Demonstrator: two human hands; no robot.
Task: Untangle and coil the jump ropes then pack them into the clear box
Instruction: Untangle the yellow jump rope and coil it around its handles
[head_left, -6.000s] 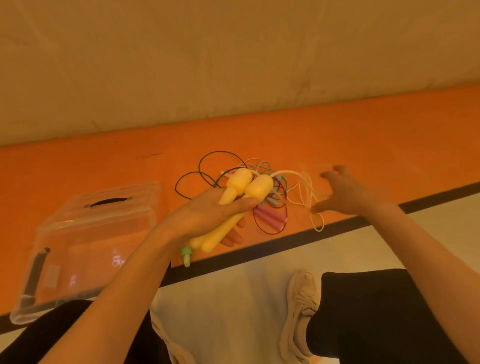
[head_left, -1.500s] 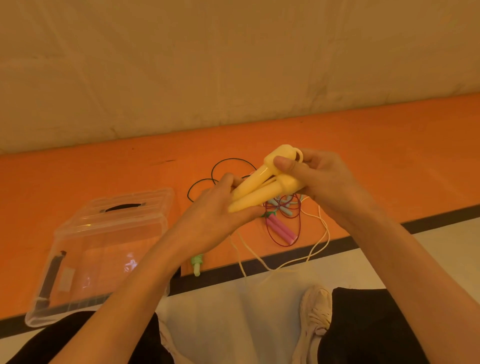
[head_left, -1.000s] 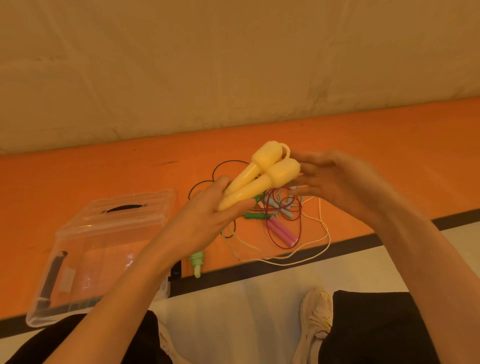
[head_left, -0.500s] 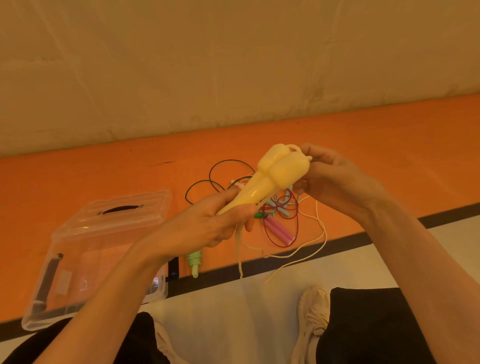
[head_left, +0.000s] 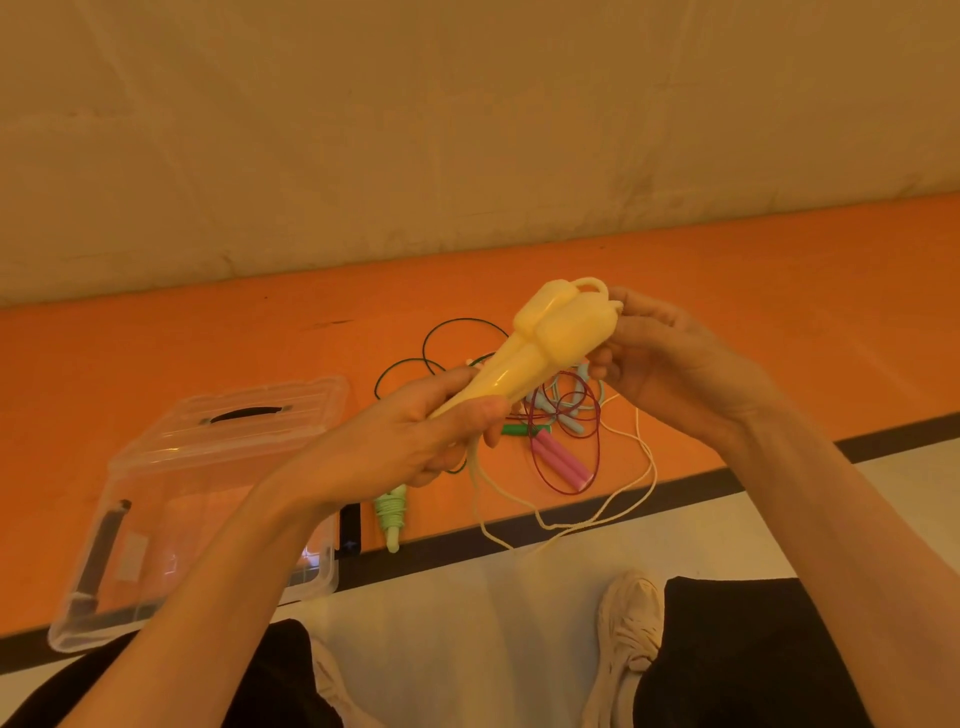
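The yellow jump rope handles (head_left: 545, 353) are held together above the orange floor (head_left: 779, 291), the left hand (head_left: 410, 441) gripping their narrow ends and the right hand (head_left: 670, 364) pinching the cord at their tops. Behind them lies a tangle of ropes (head_left: 561, 421); the clear box (head_left: 208, 499) sits left, with a green handle (head_left: 392, 514) beside it.

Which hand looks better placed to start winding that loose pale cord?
Probably the right hand: it already pinches the yellow cord by the handle tops, while the left hand grips both yellow handles.

We see warm, dim, amber-tinted light, soft shadows, mild overall softness, and wide-angle bending toward three and nine o'clock.
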